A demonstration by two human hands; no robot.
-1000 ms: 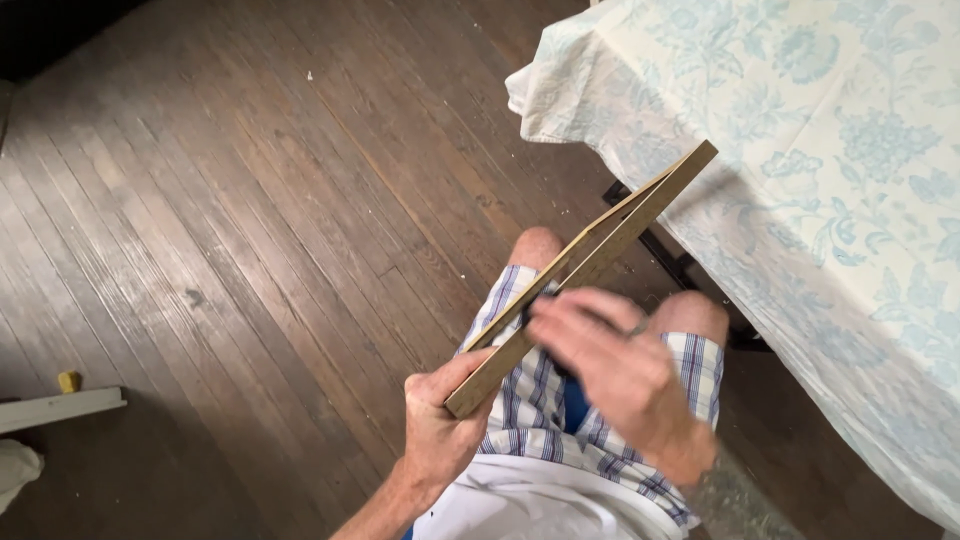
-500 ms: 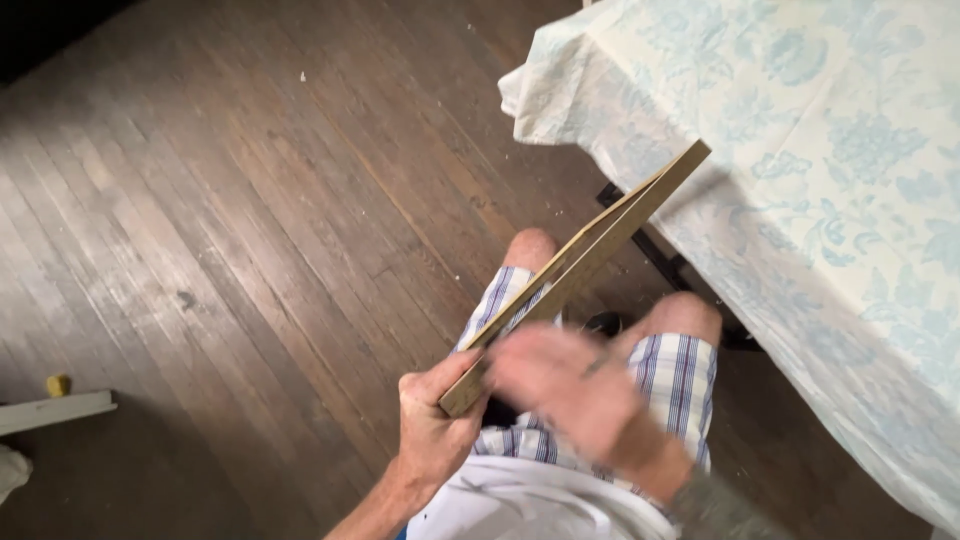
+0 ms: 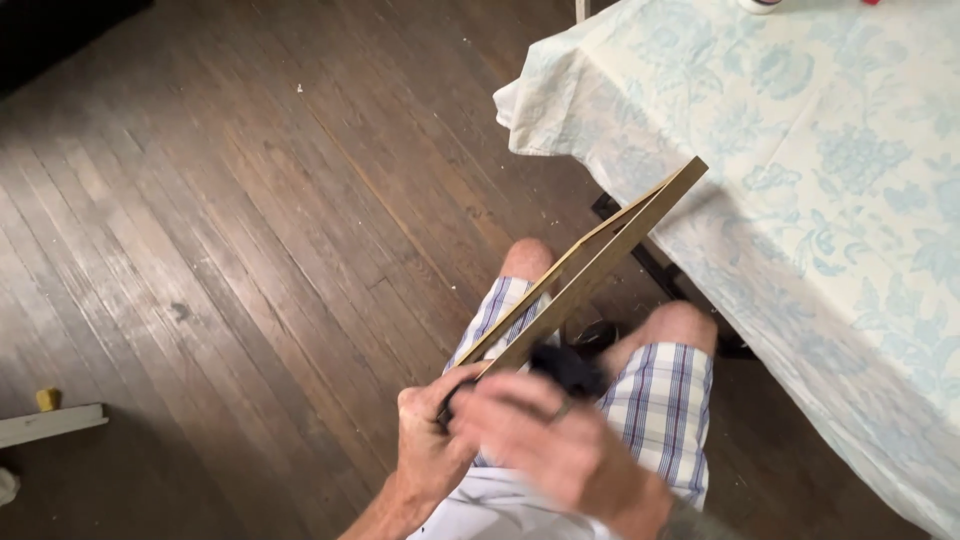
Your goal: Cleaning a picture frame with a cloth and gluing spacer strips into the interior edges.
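Observation:
My left hand (image 3: 428, 440) grips the near end of a thin wooden frame (image 3: 590, 270), seen edge-on and slanting up to the right toward the table. My right hand (image 3: 550, 450), blurred with motion, presses a dark cloth (image 3: 568, 366) against the frame's near part, just right of my left hand. Both hands are above my lap, over plaid shorts (image 3: 660, 400).
A table with a pale blue floral cloth (image 3: 800, 160) fills the right side, its corner near the frame's far end. Dark wooden floorboards (image 3: 250, 250) spread to the left. A white board (image 3: 50, 424) and a small yellow object (image 3: 47, 398) lie at the left edge.
My right hand has slid down the frame toward my left hand, now blurred, with the dark cloth showing. The frame keeps about the same slant.

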